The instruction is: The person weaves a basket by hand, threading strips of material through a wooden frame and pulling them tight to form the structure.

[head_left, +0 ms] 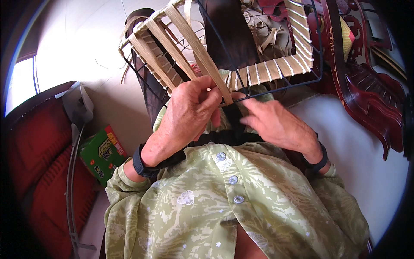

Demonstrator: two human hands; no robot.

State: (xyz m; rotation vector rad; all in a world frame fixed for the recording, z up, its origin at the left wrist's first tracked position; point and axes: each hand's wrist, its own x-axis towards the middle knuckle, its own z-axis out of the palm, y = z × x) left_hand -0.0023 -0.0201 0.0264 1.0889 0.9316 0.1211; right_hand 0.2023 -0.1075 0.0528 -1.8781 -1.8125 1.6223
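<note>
Head view. The person works at a wire frame (319,77) that lies ahead of both hands, its near wire directly at the fingertips. A brown strip (196,46) runs from the frame's far left bar down to that wire and bends over it between the two hands.

Left hand (189,105): beside the strip's near end, fingers drawn in, thumb close to forefinger. From where I stand I cannot tell whether the strip is pinched. Right hand (280,127): opposite, partly open, thumb apart from forefinger, blurred. The forefinger reaches to the wire at the bend; no firm hold shows.

Ahead of the right hand, a brown band (276,71) is bound with white cord along the frame. Ahead of the left hand, other slats (166,43) cross at a similar slant. Beyond the right hand lie loose strips (271,41); a green box (101,153) stands left of the left hand.

Step in hand, as I judge it: turning the strip around the near wire. The next move calls for steady tension on the left side while the right fingers guide the strip under, flat and untwisted.
</note>
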